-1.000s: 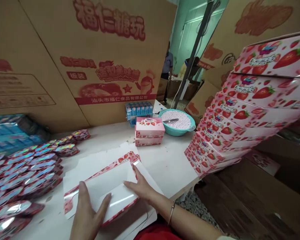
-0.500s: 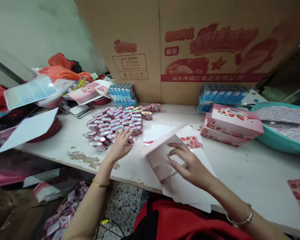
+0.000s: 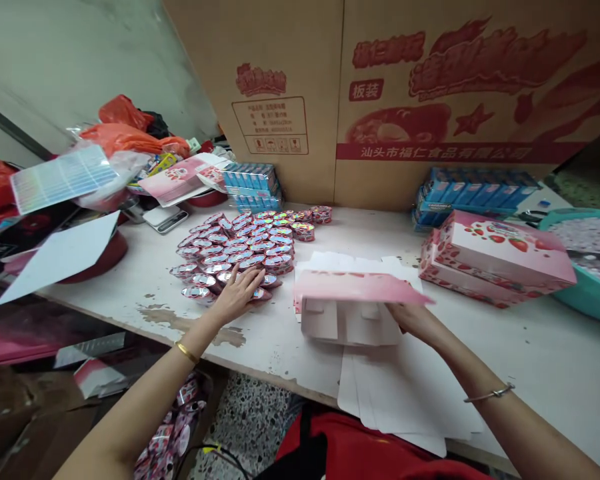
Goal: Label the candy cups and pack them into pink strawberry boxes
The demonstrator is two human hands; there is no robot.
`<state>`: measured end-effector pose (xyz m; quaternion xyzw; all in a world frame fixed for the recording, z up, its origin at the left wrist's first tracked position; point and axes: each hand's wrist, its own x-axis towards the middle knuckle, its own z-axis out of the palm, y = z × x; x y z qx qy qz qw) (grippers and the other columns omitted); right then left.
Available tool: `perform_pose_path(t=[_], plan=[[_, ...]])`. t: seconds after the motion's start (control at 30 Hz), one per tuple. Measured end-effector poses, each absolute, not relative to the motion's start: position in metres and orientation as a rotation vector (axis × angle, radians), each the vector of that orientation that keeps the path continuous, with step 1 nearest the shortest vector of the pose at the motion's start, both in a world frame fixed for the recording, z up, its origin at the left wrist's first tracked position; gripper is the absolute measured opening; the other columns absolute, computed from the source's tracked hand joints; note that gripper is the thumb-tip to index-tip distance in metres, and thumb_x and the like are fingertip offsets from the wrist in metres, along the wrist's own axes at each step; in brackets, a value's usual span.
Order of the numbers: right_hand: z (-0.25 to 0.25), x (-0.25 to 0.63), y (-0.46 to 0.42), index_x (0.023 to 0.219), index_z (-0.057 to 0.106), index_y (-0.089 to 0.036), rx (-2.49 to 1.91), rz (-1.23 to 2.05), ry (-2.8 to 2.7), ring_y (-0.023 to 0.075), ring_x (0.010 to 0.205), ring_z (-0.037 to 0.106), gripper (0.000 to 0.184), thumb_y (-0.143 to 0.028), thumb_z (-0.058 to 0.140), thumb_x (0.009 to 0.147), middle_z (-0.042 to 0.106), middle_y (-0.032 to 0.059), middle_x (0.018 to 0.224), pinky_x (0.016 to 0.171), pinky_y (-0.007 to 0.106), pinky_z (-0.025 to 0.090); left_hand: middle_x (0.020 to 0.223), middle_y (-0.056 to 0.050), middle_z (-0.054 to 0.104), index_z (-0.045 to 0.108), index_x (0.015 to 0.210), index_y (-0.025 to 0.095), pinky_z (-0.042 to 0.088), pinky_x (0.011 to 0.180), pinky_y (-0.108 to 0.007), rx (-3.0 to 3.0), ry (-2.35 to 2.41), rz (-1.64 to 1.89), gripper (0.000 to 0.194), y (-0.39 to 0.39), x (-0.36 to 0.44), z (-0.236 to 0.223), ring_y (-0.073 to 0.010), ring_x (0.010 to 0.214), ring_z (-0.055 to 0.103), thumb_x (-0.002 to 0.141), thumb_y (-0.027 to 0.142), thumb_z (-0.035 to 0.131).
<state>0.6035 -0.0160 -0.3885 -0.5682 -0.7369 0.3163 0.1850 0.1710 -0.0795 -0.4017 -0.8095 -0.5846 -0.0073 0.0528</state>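
My left hand [image 3: 239, 292] lies on the near right part of a cluster of small shiny pink candy packs [image 3: 237, 252], its fingers stretched out and touching their tops. My right hand [image 3: 416, 321] grips the right end of a small cardboard box [image 3: 350, 323]. The box tilts with its white inside facing me, and its pink printed lid [image 3: 363, 288] stands out over the opening. My right fingertips are partly hidden behind the box. Beneath it, flat white cardboard sheets [image 3: 400, 387] lie fanned out on the table [image 3: 525, 373].
Two pink strawberry-print boxes [image 3: 510, 257] are stacked at the right, beside a teal basin [image 3: 595, 293] of pale pieces. Shrink-wrapped blue packs [image 3: 473, 193] stand before a large carton [image 3: 290, 40]. A digital scale [image 3: 165, 219] and loose card [image 3: 60, 257] lie left.
My right hand has turned the box so its opening faces me and its lid is nearly level. My left hand has lowered onto the candy packs. The view has shifted slightly.
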Motion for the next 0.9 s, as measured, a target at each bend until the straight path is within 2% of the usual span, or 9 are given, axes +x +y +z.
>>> perform_pose_path(t=[0.1, 0.17, 0.33, 0.47, 0.63, 0.73, 0.8, 0.87, 0.9], plan=[[-0.377, 0.612, -0.013, 0.074, 0.056, -0.019, -1.833, 1.270, -1.868, 0.0166, 0.039, 0.055, 0.021, -0.023, 0.038, 0.086, 0.052, -0.0024, 0.042, 0.046, 0.025, 0.041, 0.132, -0.020, 0.056, 0.042, 0.144, 0.014, 0.028, 0.115, -0.057, -2.423, -1.835, -0.176, 0.071, -0.089, 0.187, -0.400, -0.0346, 0.128, 0.050, 0.082, 0.039, 0.066], [-0.371, 0.615, -0.007, 0.071, 0.053, -0.020, -1.906, 1.302, -1.786, 0.0174, 0.040, 0.056, 0.020, -0.021, 0.039, 0.086, 0.049, -0.0025, 0.037, 0.047, 0.025, 0.040, 0.128, -0.018, 0.057, 0.044, 0.140, 0.017, 0.038, 0.107, -0.053, -2.360, -1.929, -0.446, 0.072, -0.098, 0.205, -0.385, -0.0341, 0.123, 0.052, 0.078, 0.044, 0.070], [-0.371, 0.613, 0.002, 0.063, 0.047, -0.022, -1.867, 1.297, -1.800, 0.0170, 0.039, 0.055, 0.024, -0.020, 0.040, 0.086, 0.050, -0.0006, 0.035, 0.046, 0.024, 0.037, 0.129, -0.012, 0.052, 0.041, 0.137, 0.023, 0.048, 0.096, -0.041, -2.457, -1.936, -1.169, 0.076, -0.107, 0.278, -0.319, -0.0258, 0.114, 0.055, 0.075, 0.049, 0.075], [-0.375, 0.610, 0.003, 0.062, 0.048, -0.022, -1.765, 1.294, -1.831, 0.0168, 0.039, 0.054, 0.026, -0.019, 0.039, 0.087, 0.051, -0.0001, 0.037, 0.045, 0.024, 0.038, 0.123, -0.012, 0.057, 0.047, 0.130, 0.020, 0.048, 0.097, -0.042, -2.873, -1.681, -0.958, 0.075, -0.066, 0.353, -0.311, -0.0271, 0.112, 0.057, 0.070, 0.053, 0.077], [-0.377, 0.613, 0.010, 0.073, 0.059, -0.017, -1.757, 1.251, -1.811, 0.0149, 0.038, 0.053, 0.025, -0.020, 0.040, 0.088, 0.052, -0.0012, 0.040, 0.045, 0.023, 0.040, 0.130, -0.015, 0.055, 0.048, 0.129, 0.016, 0.048, 0.096, -0.043, -2.811, -1.647, -0.398, 0.071, 0.005, 0.437, -0.358, -0.0319, 0.120, 0.052, 0.071, 0.043, 0.077], [-0.380, 0.621, 0.016, 0.081, 0.062, -0.015, -1.763, 1.220, -1.768, 0.0150, 0.038, 0.054, 0.026, -0.022, 0.039, 0.090, 0.055, -0.0006, 0.044, 0.045, 0.023, 0.041, 0.138, -0.017, 0.051, 0.046, 0.134, 0.015, 0.048, 0.095, -0.043, -2.765, -1.527, -0.348, 0.077, 0.016, 0.453, -0.364, -0.0343, 0.125, 0.049, 0.070, 0.044, 0.079], [-0.384, 0.628, 0.020, 0.084, 0.063, -0.014, -1.753, 1.224, -1.729, 0.0163, 0.040, 0.055, 0.028, -0.025, 0.039, 0.092, 0.057, 0.0010, 0.046, 0.045, 0.024, 0.042, 0.134, -0.015, 0.054, 0.050, 0.131, 0.017, 0.048, 0.093, -0.040, -2.782, -1.400, -0.475, 0.063, 0.011, 0.435, -0.355, -0.0301, 0.121, 0.053, 0.079, 0.047, 0.070], [-0.389, 0.633, 0.023, 0.086, 0.064, -0.014, -1.761, 1.242, -1.708, 0.0179, 0.043, 0.057, 0.030, -0.031, 0.040, 0.093, 0.059, 0.0025, 0.049, 0.045, 0.025, 0.042, 0.119, -0.012, 0.063, 0.057, 0.119, 0.018, 0.049, 0.091, -0.035, -2.749, -1.380, -0.640, 0.038, 0.004, 0.396, -0.345, -0.0228, 0.108, 0.060, 0.093, 0.045, 0.053], [-0.392, 0.635, 0.025, 0.087, 0.065, -0.014, -1.767, 1.239, -1.723, 0.0188, 0.046, 0.059, 0.032, -0.033, 0.040, 0.092, 0.061, 0.0034, 0.051, 0.046, 0.026, 0.043, 0.111, -0.011, 0.065, 0.060, 0.113, 0.018, 0.048, 0.091, -0.035, -2.679, -1.446, -0.699, 0.033, 0.001, 0.370, -0.342, -0.0208, 0.103, 0.062, 0.096, 0.043, 0.045]])
